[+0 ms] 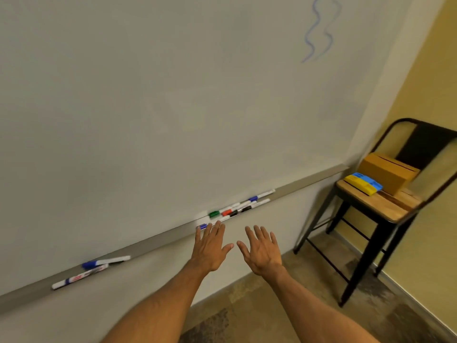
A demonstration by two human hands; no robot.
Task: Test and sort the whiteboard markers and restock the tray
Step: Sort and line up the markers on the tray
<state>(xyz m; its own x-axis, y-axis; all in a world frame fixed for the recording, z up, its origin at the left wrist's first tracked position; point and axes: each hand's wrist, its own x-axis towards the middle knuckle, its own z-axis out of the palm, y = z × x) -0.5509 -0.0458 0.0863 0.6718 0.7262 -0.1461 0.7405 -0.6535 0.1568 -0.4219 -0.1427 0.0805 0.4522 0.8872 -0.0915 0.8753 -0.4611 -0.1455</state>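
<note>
Markers lie in 2 loose groups along the whiteboard tray point(153, 246): a cluster point(232, 212) with green, red, black and blue caps just beyond your fingertips, and a second group point(99, 264) well apart to your left. 1 blue-capped marker point(202, 226) sits right at the fingertips of your left grip point(211, 246); I cannot tell whether you touch it. Both grips are spread flat with fingers apart and hold nothing. The right grip point(263, 251) hovers in front of the wall below the tray.

Expect light, stiff plastic barrels, smooth and round, so they probably roll at a nudge. Pinch 1 at mid-barrel and leave the cap free to pull off for testing. The tray is a narrow ledge, and a marker pushed outward could drop to the floor.

The whiteboard point(173, 95) offers wide bare surface above the tray, and the blue squiggles point(319, 33) sit high to your right. The chair point(380, 206) with its cardboard box point(388, 173) stands well clear on your right.
</note>
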